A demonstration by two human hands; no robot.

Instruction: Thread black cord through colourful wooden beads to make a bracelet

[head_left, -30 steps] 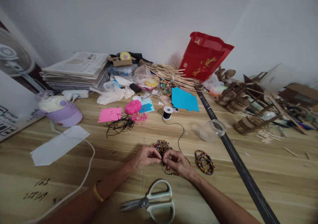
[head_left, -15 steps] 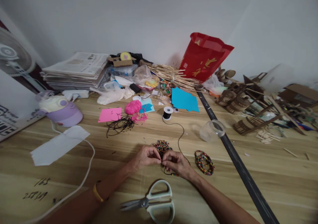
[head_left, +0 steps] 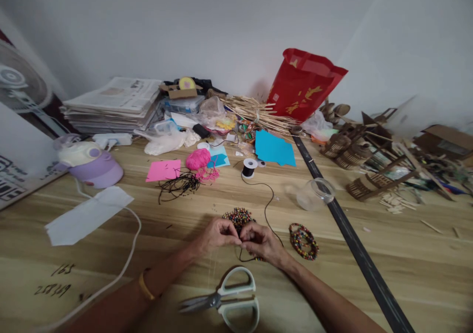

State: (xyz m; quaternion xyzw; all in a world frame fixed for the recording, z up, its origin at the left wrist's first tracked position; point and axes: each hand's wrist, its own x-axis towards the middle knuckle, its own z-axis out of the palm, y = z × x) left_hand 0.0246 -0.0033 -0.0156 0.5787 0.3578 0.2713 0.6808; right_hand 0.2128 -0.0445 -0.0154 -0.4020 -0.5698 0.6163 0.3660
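My left hand (head_left: pixel 220 232) and my right hand (head_left: pixel 261 241) meet fingertip to fingertip over the wooden table, both pinched closed. A thin black cord (head_left: pixel 272 193) runs from a spool (head_left: pixel 250 167) to my right hand and loops out below its fingers. Whatever the left fingertips pinch is too small to make out. Just beyond my hands lies a heap of multicoloured beads (head_left: pixel 238 216), partly covered by the fingers. A few strung beads (head_left: pixel 260 259) show under my right hand. Right of it rest beaded bracelets (head_left: pixel 303 242). Scissors (head_left: pixel 221 299) with pale handles lie nearer me.
Pink yarn (head_left: pixel 198 159), black cord scraps (head_left: pixel 179 185) and a pink sheet (head_left: pixel 163 171) lie beyond my left hand. A clear plastic cup (head_left: pixel 314 195) lies on its side across a black strip (head_left: pixel 354 244). A white cable (head_left: pixel 130 254) curves along the left.
Both hands stay nearly in place, with the pinched fingertips shifting slightly. The cord loop below my right hand has moved a little to the left.
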